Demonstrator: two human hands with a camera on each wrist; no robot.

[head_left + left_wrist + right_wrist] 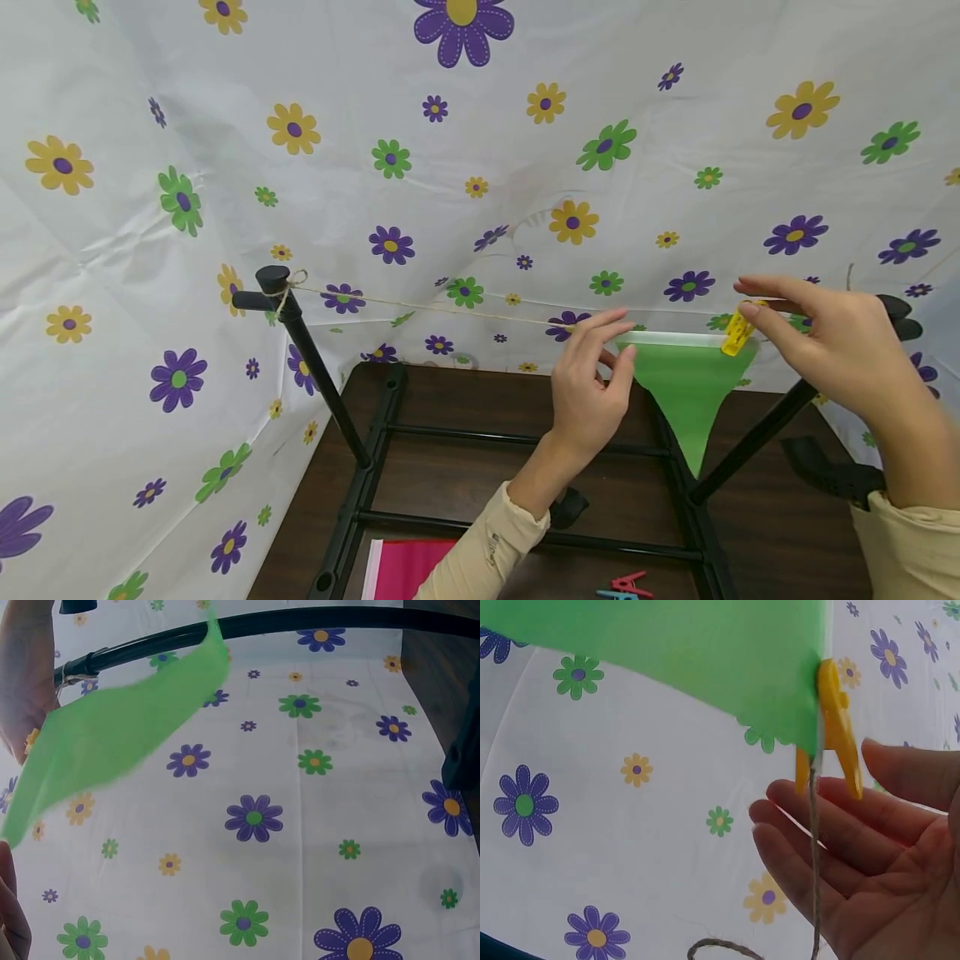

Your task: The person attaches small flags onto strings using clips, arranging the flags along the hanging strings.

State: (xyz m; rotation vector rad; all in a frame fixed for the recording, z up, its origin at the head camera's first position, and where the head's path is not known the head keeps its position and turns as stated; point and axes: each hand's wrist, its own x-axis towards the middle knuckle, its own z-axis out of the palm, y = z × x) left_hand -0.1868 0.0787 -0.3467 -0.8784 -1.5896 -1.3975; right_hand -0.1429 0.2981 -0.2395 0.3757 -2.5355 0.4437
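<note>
A green triangular pennant (pixel 693 383) with a white top edge hangs along a thin string (pixel 450 310). At its left top corner, my left hand (pixel 588 392) pinches the fabric beside the string. A yellow clothespin (pixel 840 724) clips the right top corner, its handles pointing away from the pennant. My right hand (pixel 855 346) is around those handles with fingers spread; the right wrist view shows a gap between thumb and clothespin. The pennant's point dangles in front of a black frame bar. Only the fingertips of the left hand (pixel 11 915) show in the left wrist view.
The string is tied to a black post (pixel 322 375) at left and runs toward another post (pixel 757 437) at right. Both rise from a black frame (pixel 600 542) on the dark table. A pink piece (pixel 408 567) and red and blue clothespins (pixel 628 581) lie at the front.
</note>
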